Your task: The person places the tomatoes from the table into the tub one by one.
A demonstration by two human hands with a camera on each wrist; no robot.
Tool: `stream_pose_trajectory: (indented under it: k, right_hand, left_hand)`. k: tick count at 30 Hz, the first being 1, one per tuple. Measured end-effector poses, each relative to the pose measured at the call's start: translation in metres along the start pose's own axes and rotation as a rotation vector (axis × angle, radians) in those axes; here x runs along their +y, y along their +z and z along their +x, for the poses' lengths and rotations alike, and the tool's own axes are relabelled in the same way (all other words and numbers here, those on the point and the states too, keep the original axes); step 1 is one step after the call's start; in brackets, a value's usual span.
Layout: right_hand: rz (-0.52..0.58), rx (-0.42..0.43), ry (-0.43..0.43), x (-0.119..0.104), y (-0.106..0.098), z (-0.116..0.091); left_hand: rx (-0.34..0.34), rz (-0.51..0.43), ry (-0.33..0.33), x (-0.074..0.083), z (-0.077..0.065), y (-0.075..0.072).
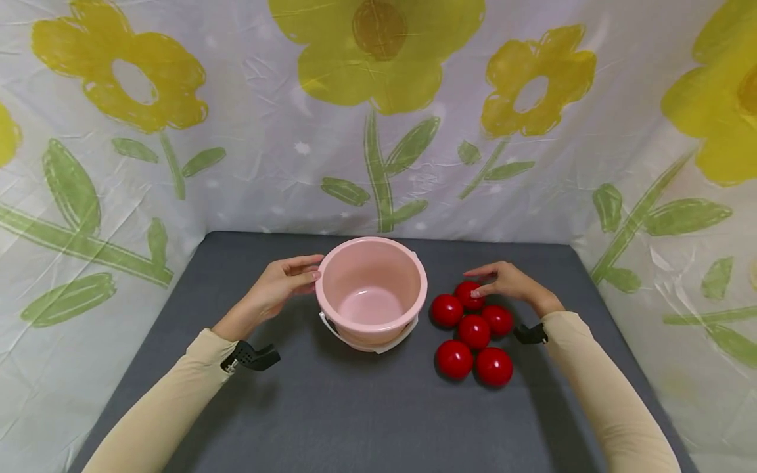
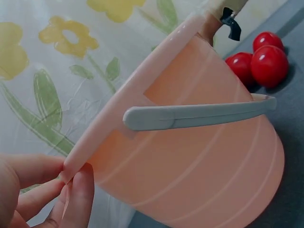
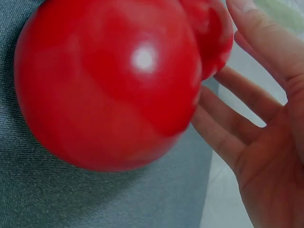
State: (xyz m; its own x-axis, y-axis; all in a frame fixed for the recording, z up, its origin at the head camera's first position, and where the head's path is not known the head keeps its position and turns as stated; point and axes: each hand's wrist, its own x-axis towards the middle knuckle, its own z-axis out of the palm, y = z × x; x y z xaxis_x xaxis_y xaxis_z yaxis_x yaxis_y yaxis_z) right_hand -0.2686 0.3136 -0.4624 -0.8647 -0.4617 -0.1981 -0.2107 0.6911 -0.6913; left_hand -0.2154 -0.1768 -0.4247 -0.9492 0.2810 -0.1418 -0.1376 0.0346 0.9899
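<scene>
A pink bucket with a pale handle stands upright on the dark table, its inside bare. At its left rim my left hand pinches the edge between thumb and fingers, as the left wrist view shows up close. Several glossy red balls lie grouped to the right of the bucket. Over the farthest ball is my right hand, thumb and fingers spread about its sides. In the right wrist view a nearer ball partly hides the one beside the fingers.
The dark table ends at a flower-printed curtain at the back and both sides. A black strap device sits on each wrist, the left one hanging over the table.
</scene>
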Motion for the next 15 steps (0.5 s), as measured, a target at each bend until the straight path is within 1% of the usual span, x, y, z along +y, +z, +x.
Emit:
stream_pose_trajectory:
  k: [7,15]
  right_hand:
    - [0.038,-0.045,0.024,0.0039,0.0043,0.0043]
    - [0.043,-0.057,0.018,0.0034,0.0074,0.0073]
  left_hand:
    - [0.002,-0.039,-0.036,-0.0024,0.0014,0.0007]
    - [-0.017,-0.071,-0.067,-0.0038,0.0040,0.0010]
